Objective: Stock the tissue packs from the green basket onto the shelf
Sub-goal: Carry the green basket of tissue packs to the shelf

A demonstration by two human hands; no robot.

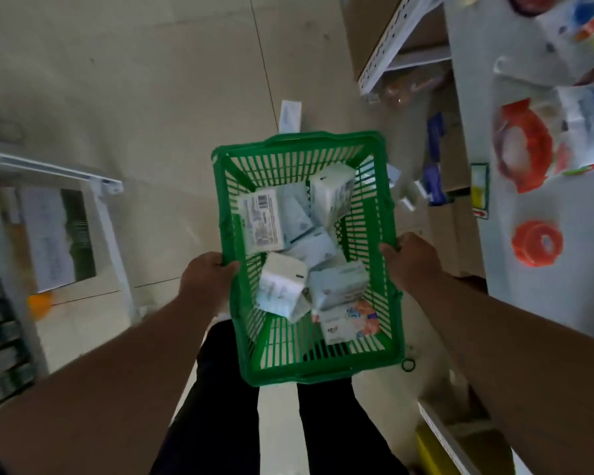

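The tissue packs are all in the green basket, a loose heap of about six lying at mixed angles: one with a barcode label face up against the basket's left wall, one boxy pack standing tilted at the far right corner, a printed orange-and-blue pack nearest you on the right. None points a common way, so no pack is ready to go on a shelf face-first as it lies. By my reading the stocking has not begun; every pack visible is yet to be placed. The basket's long axis runs away from you, its far end tipped a little to the right, and it is carried above the floor in front of your legs. Your left hand grips the basket's left rim with fingers curled over the edge, and your right hand clamps the right rim opposite, both about midway along. To the right of the basket stands the shelf, white, with orange-lidded containers and blurred coloured goods on it. Left of the basket stands a white metal frame, also blurred.
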